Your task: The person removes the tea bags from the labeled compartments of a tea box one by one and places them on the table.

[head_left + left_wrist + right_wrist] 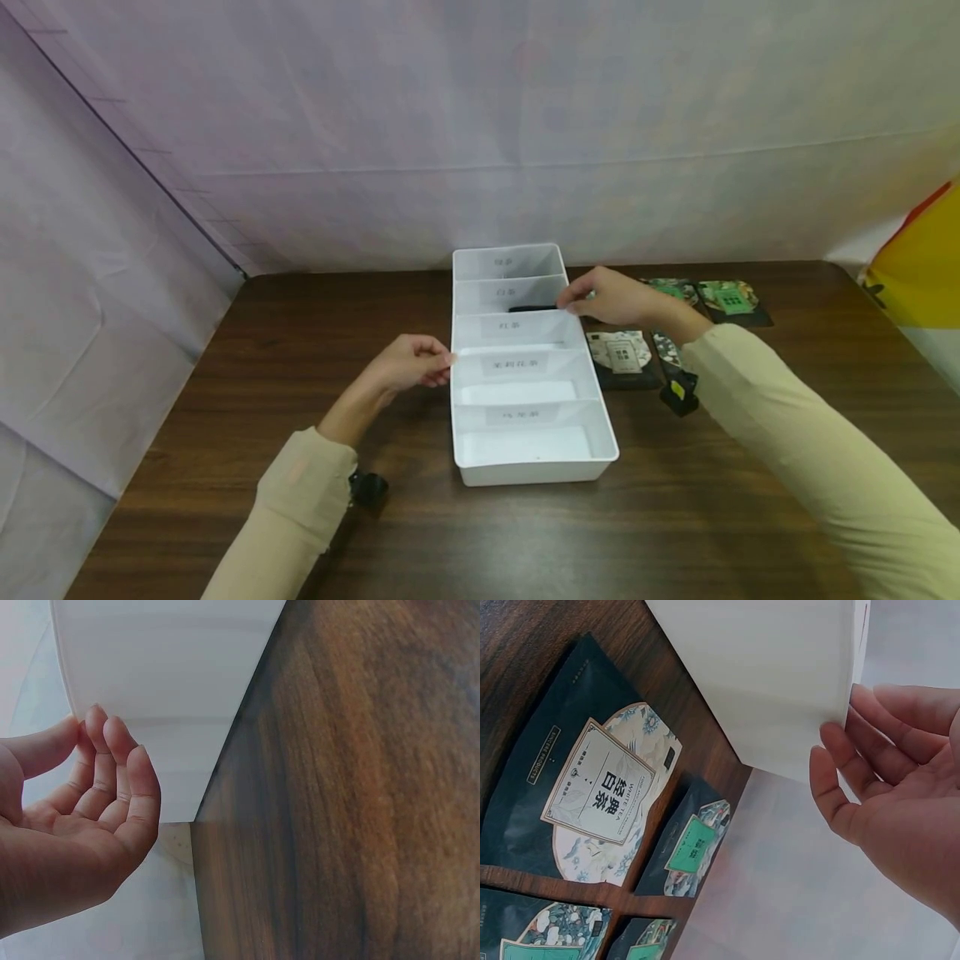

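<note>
A long white divided storage box stands lengthwise on the table, with a label in each compartment. My left hand pinches its left rim around mid-length; in the left wrist view the thumb and fingertips meet at the box edge. At the right rim, farther back, my right hand pinches the edge between thumb and fingers, the other fingers against the outer wall. A dark flat strip shows inside the second compartment from the back, close to the right fingertips; most of it is hidden by the divider.
Right of the box lie several dark tea pouches: a white-tea pouch nearest it, a patterned one partly under the right forearm, and green-labelled ones behind. The wooden table meets a pale cloth backdrop. Yellow fabric hangs at far right.
</note>
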`<state>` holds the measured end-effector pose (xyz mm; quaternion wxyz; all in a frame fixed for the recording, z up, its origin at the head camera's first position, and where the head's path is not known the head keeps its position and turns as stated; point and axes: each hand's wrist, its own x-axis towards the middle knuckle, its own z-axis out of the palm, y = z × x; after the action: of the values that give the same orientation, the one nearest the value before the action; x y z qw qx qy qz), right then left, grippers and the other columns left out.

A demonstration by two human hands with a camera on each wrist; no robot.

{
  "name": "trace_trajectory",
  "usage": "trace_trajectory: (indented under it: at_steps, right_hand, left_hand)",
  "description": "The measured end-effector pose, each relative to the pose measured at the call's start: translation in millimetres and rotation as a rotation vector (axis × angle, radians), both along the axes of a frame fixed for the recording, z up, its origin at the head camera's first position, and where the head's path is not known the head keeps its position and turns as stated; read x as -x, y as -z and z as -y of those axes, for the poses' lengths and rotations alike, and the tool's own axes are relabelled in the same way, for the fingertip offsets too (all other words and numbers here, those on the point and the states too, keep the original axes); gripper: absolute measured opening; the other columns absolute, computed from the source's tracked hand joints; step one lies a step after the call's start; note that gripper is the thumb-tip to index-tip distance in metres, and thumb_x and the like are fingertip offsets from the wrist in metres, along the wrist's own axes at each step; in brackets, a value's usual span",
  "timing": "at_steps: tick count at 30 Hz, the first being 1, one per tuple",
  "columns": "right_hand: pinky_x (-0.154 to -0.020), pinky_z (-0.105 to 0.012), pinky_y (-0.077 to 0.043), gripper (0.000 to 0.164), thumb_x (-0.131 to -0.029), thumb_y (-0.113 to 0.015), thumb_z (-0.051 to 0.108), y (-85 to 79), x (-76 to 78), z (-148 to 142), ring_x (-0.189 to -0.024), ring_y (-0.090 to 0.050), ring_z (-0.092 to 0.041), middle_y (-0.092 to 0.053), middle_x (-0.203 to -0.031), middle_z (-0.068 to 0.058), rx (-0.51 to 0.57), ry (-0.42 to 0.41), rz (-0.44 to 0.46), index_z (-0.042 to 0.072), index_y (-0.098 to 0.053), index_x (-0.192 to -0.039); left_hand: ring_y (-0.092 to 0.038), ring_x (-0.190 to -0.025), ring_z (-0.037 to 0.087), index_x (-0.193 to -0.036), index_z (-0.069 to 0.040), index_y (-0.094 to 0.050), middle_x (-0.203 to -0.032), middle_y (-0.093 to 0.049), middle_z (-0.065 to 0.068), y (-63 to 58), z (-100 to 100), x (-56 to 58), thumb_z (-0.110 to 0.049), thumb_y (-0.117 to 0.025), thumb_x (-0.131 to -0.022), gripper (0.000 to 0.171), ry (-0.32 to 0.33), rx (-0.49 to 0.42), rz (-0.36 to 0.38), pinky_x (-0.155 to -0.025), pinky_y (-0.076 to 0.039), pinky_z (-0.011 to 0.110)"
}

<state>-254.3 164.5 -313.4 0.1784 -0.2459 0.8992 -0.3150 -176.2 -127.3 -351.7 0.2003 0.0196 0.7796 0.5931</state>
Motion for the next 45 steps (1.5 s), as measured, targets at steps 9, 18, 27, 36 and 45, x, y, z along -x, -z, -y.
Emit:
trace_trajectory:
  at_steps: [9, 18, 27, 36, 45]
  right_hand:
    - [-0.091, -0.05, -0.039, 0.024, -0.092, -0.051, 0.002, -4.7, -1.0, -2, -0.112, -0.049, -0.037, -0.056, -0.118, -0.023, -0.017, -0.005, -0.04, -0.006, -0.061, -0.112]
    - [-0.081, -0.046, -0.043, 0.024, -0.094, -0.047, 0.003, -14.0, -0.9, -4, -0.112, -0.049, -0.036, -0.056, -0.118, -0.022, 0.013, 0.027, -0.074, -0.003, -0.061, -0.113]
    - [-0.046, -0.032, -0.035, 0.026, -0.094, -0.047, 0.007, -34.1, -1.5, -8, -0.047, -0.037, -0.016, -0.057, -0.116, -0.021, 0.03, 0.149, -0.039, 0.003, -0.062, -0.115]
    - [-0.055, -0.034, -0.039, 0.023, -0.093, -0.05, 0.007, -53.9, -8.5, -12, -0.072, -0.052, -0.022, -0.058, -0.115, -0.02, 0.076, 0.173, -0.103, 0.002, -0.064, -0.11]
    - [-0.068, -0.033, -0.044, 0.023, -0.091, -0.056, 0.01, -74.6, -17.0, -17, -0.096, -0.055, -0.025, -0.058, -0.117, -0.018, 0.093, 0.206, -0.118, 0.002, -0.064, -0.111]
  left_hand:
    - [-0.056, -0.06, 0.011, -0.087, 0.008, -0.056, -0.065, -0.057, 0.003, -1.0, 0, -0.5, -0.003, -0.055, -0.091, 0.012, 0.001, -0.002, 0.0, -0.066, -0.051, 0.032]
    - [-0.055, -0.06, 0.011, -0.088, 0.008, -0.056, -0.066, -0.057, 0.003, -2.1, 1, 0.8, -0.004, -0.055, -0.091, 0.012, 0.004, 0.006, 0.005, -0.068, -0.051, 0.033]
    - [-0.056, -0.061, 0.011, -0.089, 0.008, -0.056, -0.067, -0.057, 0.004, -0.4, 2, 2.9, -0.005, -0.055, -0.091, 0.013, 0.015, 0.009, 0.0, -0.068, -0.051, 0.033]
    - [-0.056, -0.061, 0.011, -0.089, 0.008, -0.056, -0.067, -0.057, 0.004, -1.0, 3, 3.0, -0.005, -0.055, -0.091, 0.013, 0.014, 0.009, 0.001, -0.068, -0.051, 0.033]
    - [-0.056, -0.06, 0.01, -0.089, 0.008, -0.056, -0.066, -0.057, 0.003, -1.4, 2, 2.1, -0.005, -0.055, -0.091, 0.013, 0.009, 0.011, 0.008, -0.068, -0.051, 0.033]
